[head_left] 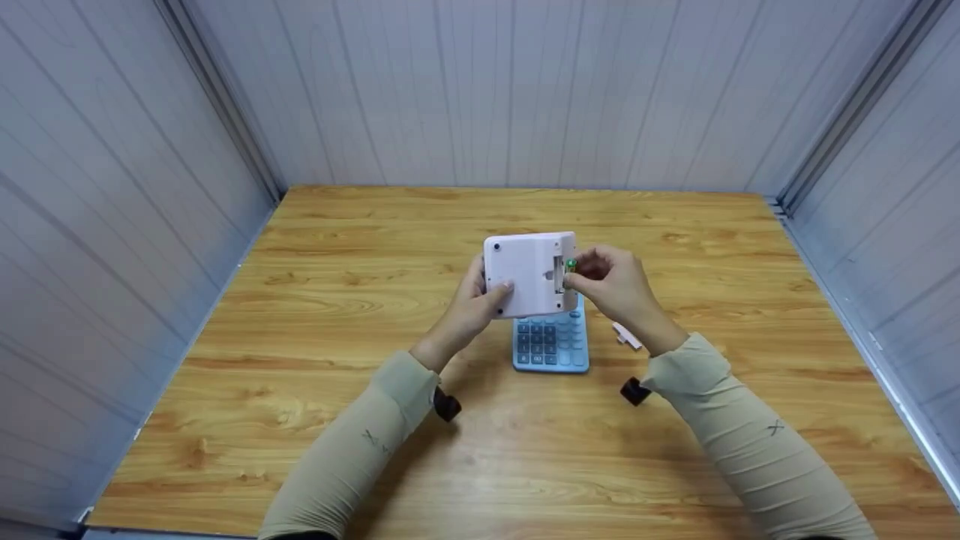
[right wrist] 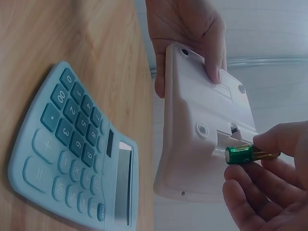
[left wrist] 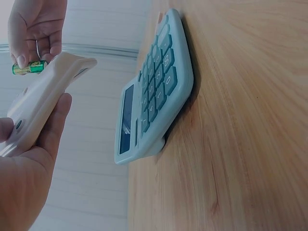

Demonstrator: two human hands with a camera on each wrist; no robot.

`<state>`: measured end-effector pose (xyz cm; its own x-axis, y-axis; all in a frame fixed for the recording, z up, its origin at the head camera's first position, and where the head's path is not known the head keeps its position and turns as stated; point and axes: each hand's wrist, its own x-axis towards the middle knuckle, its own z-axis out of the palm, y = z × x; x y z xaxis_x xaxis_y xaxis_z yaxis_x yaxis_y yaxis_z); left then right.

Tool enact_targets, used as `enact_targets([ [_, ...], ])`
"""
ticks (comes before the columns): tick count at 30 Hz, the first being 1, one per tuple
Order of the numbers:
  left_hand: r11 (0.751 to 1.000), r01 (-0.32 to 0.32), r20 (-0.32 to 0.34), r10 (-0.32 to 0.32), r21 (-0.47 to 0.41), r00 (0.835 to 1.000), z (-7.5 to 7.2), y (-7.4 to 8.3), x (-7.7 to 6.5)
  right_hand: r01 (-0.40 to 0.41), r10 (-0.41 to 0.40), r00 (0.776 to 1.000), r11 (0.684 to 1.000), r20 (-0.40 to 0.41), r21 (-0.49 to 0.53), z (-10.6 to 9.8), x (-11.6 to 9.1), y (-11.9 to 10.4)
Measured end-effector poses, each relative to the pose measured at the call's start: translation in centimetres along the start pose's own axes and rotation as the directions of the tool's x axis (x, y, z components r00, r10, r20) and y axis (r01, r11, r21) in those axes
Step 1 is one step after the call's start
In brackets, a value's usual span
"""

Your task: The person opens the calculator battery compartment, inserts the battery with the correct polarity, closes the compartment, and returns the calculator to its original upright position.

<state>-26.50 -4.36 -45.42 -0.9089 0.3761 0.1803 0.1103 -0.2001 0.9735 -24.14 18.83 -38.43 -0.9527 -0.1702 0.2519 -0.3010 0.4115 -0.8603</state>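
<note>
A pale pink calculator (head_left: 525, 274) is held up with its back toward the head camera. My left hand (head_left: 474, 300) grips it by one side, thumb on the back, fingers underneath. Its battery compartment (right wrist: 226, 139) is uncovered. Between thumb and fingers, my right hand (head_left: 616, 285) pinches a green and gold battery (right wrist: 240, 154) just outside that compartment. In the left wrist view the battery (left wrist: 30, 67) shows beside the calculator's edge. Below, a blue calculator (head_left: 551, 345) lies keys up on the table, partly hidden by the pink one in the head view.
A small pale pink battery cover (head_left: 627, 337) lies on the wooden table (head_left: 300, 315) to the right of the blue calculator. Black camera parts (head_left: 635, 391) show by the cuffs. White panel walls (head_left: 480, 97) stand behind and at both sides.
</note>
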Motion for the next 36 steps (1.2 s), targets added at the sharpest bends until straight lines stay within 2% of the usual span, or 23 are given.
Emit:
enact_targets([
  [3,1.0,0.003,-0.003,-0.003,0.001,1.0,0.07,0.06,0.02,0.008,-0.008,1.0,1.0,-0.003,0.018,-0.04,-0.37,-0.97],
  [23,0.999,0.041,0.016,-0.041,0.022,0.999,0.08,0.18,-0.04,0.094,-0.091,0.991,0.995,-0.095,0.029,0.24,-0.32,-1.3],
  [36,0.999,0.013,0.005,-0.013,0.044,1.0,0.24,0.24,0.06,0.08,-0.076,0.995,0.995,-0.071,0.056,0.31,-0.17,-0.58],
])
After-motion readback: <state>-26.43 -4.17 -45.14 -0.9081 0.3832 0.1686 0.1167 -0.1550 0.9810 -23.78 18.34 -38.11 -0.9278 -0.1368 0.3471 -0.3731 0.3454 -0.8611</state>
